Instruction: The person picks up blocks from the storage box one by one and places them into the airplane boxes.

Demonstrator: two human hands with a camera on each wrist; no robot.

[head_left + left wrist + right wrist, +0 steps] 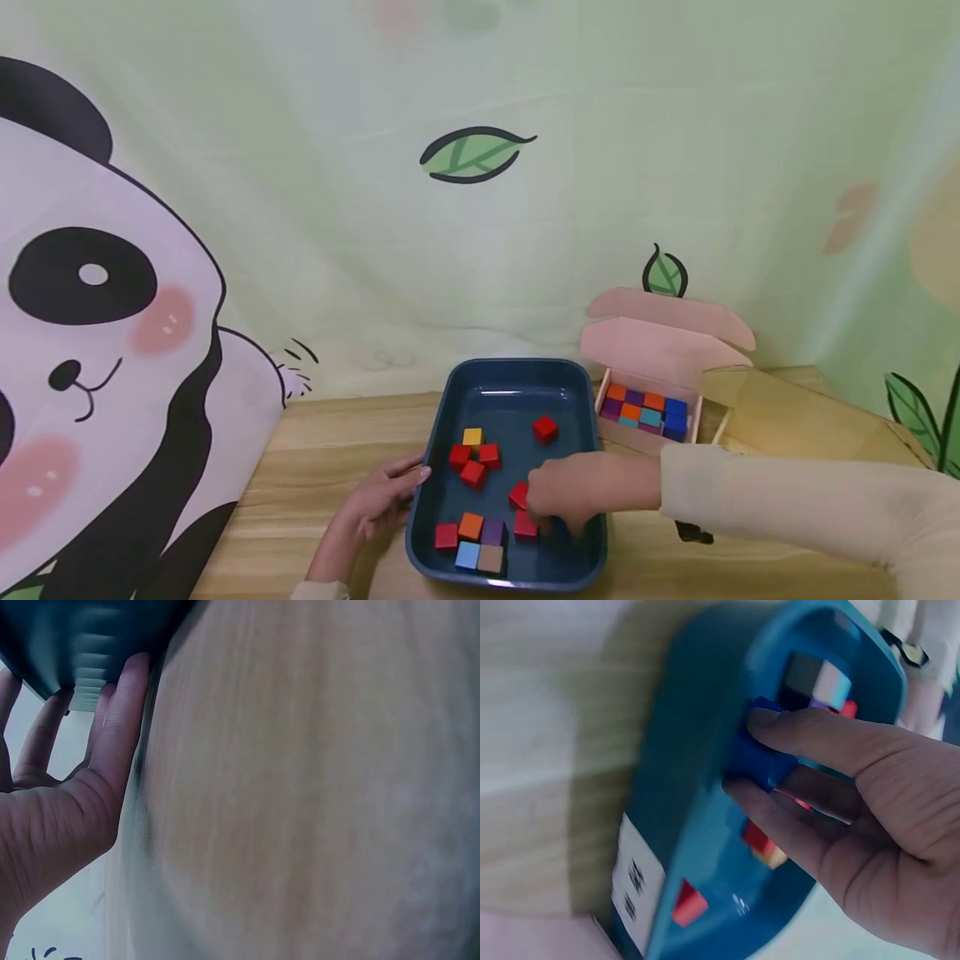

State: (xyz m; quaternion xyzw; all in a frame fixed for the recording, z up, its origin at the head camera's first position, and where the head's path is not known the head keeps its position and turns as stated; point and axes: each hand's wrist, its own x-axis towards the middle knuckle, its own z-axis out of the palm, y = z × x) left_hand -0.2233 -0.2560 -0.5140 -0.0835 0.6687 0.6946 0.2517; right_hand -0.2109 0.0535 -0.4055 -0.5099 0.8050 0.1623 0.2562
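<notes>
A dark blue tray [517, 392] holds loose cubes. Inside its right side, low over the tray floor, my right hand [577, 492] pinches a blue cube [757, 757] between thumb and fingertips. Two red cubes, one a red cube [526, 525], lie right beside these fingers, partly covered by them in the head view. At the tray's left wall my left hand [382, 496] touches the outside with extended fingers [120, 727], the thumb up near the rim. Nearer the front are an orange cube [471, 526], a purple cube [493, 532] and a light blue cube [467, 556].
A yellow cube [472, 437] sits with several red cubes in the tray's left half; another red cube [545, 429] lies farther back. Right of the tray stands an open pink box [652, 379] of coloured cubes, beside a tan cardboard flap [817, 417]. A printed curtain [360, 275] hangs behind the wooden table.
</notes>
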